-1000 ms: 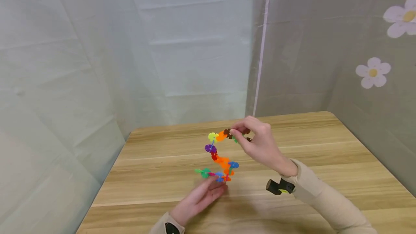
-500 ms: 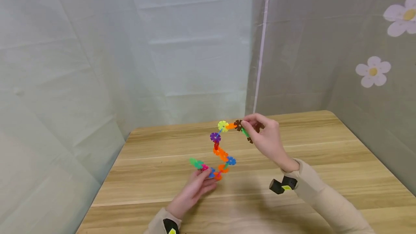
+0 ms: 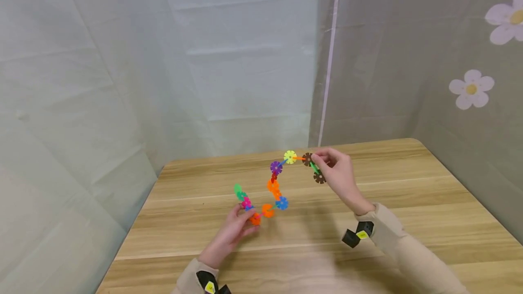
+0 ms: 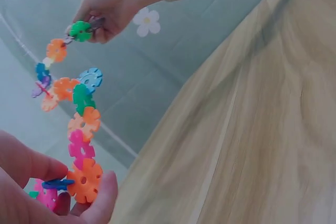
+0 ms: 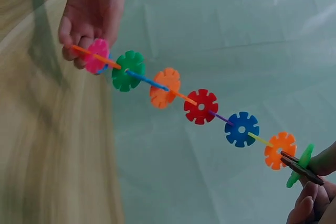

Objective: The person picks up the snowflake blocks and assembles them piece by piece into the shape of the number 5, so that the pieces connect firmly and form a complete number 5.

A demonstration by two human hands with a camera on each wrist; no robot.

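A chain of slotted plastic flower discs in many colours hangs in a bent line between the two hands, above the table. The left hand grips it near one end, thumb and fingers around an orange disc and a blue disc. Beyond that grip, a pink disc and a light green disc stick up. At the opposite end, the right hand pinches the chain by a green disc between brown ones. A brown disc dangles below those fingertips.
The wooden table spreads beneath both hands. Pale sheeting rises behind it and on the left; grey sheeting with printed flowers borders the right. A small black camera is strapped to the right wrist.
The left hand has moved left and slightly up, and the right hand to the right. The chain is spread wider between them, with more of its discs facing the head view.
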